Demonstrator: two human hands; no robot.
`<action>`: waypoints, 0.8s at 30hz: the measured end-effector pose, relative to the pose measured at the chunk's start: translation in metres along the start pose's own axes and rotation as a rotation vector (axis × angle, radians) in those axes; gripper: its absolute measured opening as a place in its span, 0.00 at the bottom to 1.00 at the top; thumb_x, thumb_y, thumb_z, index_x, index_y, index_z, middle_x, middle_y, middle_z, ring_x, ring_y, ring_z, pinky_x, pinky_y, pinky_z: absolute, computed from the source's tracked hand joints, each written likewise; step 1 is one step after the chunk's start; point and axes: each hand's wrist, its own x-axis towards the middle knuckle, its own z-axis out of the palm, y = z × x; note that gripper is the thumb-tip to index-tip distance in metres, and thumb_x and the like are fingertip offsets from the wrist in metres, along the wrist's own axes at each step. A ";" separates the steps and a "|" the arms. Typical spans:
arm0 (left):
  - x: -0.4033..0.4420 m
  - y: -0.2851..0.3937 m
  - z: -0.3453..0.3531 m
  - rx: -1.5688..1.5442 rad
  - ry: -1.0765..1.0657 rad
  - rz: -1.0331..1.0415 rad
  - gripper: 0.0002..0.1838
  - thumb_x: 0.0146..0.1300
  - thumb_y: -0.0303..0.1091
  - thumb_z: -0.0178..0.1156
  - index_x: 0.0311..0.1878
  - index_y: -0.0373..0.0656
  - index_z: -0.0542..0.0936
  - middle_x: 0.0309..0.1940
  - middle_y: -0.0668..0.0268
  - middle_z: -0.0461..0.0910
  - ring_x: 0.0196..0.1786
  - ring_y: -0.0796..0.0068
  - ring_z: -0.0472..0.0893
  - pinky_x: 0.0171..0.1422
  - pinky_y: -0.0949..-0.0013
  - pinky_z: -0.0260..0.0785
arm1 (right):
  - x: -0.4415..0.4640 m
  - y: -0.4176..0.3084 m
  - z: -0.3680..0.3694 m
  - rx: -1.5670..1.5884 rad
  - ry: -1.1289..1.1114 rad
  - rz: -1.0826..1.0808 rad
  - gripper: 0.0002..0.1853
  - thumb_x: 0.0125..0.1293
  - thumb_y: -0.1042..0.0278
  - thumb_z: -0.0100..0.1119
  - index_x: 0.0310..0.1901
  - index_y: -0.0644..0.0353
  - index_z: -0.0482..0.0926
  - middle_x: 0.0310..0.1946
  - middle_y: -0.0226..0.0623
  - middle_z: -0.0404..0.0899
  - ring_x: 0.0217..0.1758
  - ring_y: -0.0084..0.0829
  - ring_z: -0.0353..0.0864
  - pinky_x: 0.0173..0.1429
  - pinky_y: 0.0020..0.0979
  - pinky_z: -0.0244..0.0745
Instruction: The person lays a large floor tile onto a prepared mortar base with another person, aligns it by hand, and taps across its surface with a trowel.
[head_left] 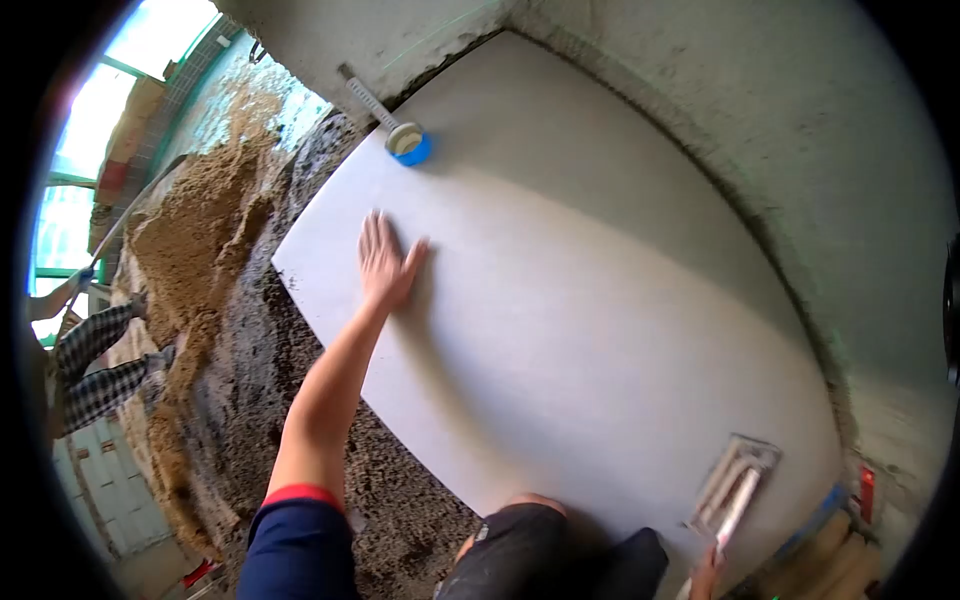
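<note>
A large pale tile (560, 300) spreads out below me, its left edge over dark, crumbly mortar. Flat on its surface, fingers stretched out, rests my left hand (387, 262). Beyond that hand, near the tile's far left edge, is a round white-and-blue piece (408, 143) with a marked strip sticking out of it. At the bottom right my right hand (706, 577), partly cut off by the frame, closes on the handle of a flat rectangular trowel (735, 487). The trowel's plate is over the tile; whether it touches is unclear.
Rough walls (760, 110) border the tile along its far and right sides. Sand (195, 240) is heaped at the left, where another person in checked trousers (100, 365) stands with a long pole. A red object (867, 492) and a blue strip are by the right corner.
</note>
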 end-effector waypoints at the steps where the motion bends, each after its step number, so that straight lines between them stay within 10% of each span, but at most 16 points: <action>1: -0.040 0.006 -0.006 -0.007 -0.043 -0.041 0.49 0.65 0.63 0.47 0.72 0.26 0.48 0.74 0.44 0.45 0.78 0.51 0.42 0.79 0.55 0.31 | 0.008 -0.038 0.007 0.086 -0.054 0.077 0.22 0.70 0.50 0.50 0.42 0.68 0.71 0.30 0.43 0.71 0.32 0.37 0.72 0.34 0.37 0.64; 6: -0.192 0.038 -0.038 0.061 -0.193 -0.306 0.49 0.67 0.64 0.38 0.72 0.25 0.44 0.75 0.43 0.39 0.78 0.49 0.36 0.80 0.55 0.27 | 0.007 -0.220 -0.041 0.320 -0.137 0.196 0.25 0.74 0.45 0.42 0.31 0.63 0.68 0.17 0.29 0.62 0.17 0.22 0.65 0.17 0.28 0.55; 9: -0.199 0.041 -0.043 0.078 -0.184 -0.334 0.48 0.67 0.62 0.38 0.72 0.25 0.44 0.75 0.43 0.39 0.78 0.49 0.36 0.80 0.55 0.26 | -0.015 -0.250 -0.070 0.369 -0.061 -0.011 0.22 0.72 0.48 0.44 0.29 0.59 0.65 0.15 0.29 0.64 0.15 0.26 0.65 0.19 0.27 0.61; 11: -0.197 0.042 -0.045 0.071 -0.170 -0.342 0.48 0.67 0.61 0.39 0.72 0.25 0.44 0.75 0.43 0.39 0.78 0.50 0.36 0.80 0.55 0.27 | -0.023 -0.243 -0.076 0.085 0.365 -0.456 0.20 0.73 0.51 0.42 0.29 0.58 0.66 0.17 0.28 0.63 0.18 0.25 0.66 0.20 0.29 0.58; 15: -0.194 0.041 -0.048 0.061 -0.143 -0.340 0.46 0.67 0.58 0.41 0.72 0.25 0.45 0.75 0.43 0.40 0.78 0.49 0.38 0.80 0.55 0.29 | 0.040 -0.145 0.014 -0.155 0.369 -0.646 0.18 0.71 0.55 0.45 0.33 0.61 0.77 0.20 0.42 0.74 0.26 0.36 0.77 0.30 0.35 0.71; 18: -0.193 0.045 -0.054 0.009 -0.181 -0.375 0.46 0.67 0.56 0.42 0.72 0.25 0.45 0.75 0.43 0.39 0.78 0.50 0.37 0.80 0.55 0.28 | 0.087 -0.250 0.101 -0.375 0.025 -0.378 0.36 0.67 0.35 0.45 0.34 0.71 0.78 0.30 0.60 0.79 0.35 0.50 0.82 0.43 0.47 0.73; 21: -0.191 0.045 -0.060 -0.045 -0.161 -0.378 0.46 0.67 0.56 0.43 0.72 0.25 0.45 0.75 0.43 0.39 0.78 0.50 0.36 0.80 0.55 0.28 | 0.077 -0.409 0.046 -0.046 -0.300 -0.013 0.37 0.68 0.28 0.37 0.24 0.60 0.70 0.14 0.36 0.70 0.18 0.32 0.74 0.23 0.34 0.70; 24: -0.192 0.041 -0.053 -0.033 -0.173 -0.377 0.46 0.67 0.56 0.43 0.72 0.24 0.45 0.75 0.42 0.40 0.78 0.49 0.36 0.80 0.55 0.28 | 0.039 -0.448 0.000 0.280 -0.237 -0.242 0.30 0.71 0.35 0.39 0.22 0.54 0.62 0.13 0.24 0.60 0.13 0.20 0.62 0.16 0.26 0.57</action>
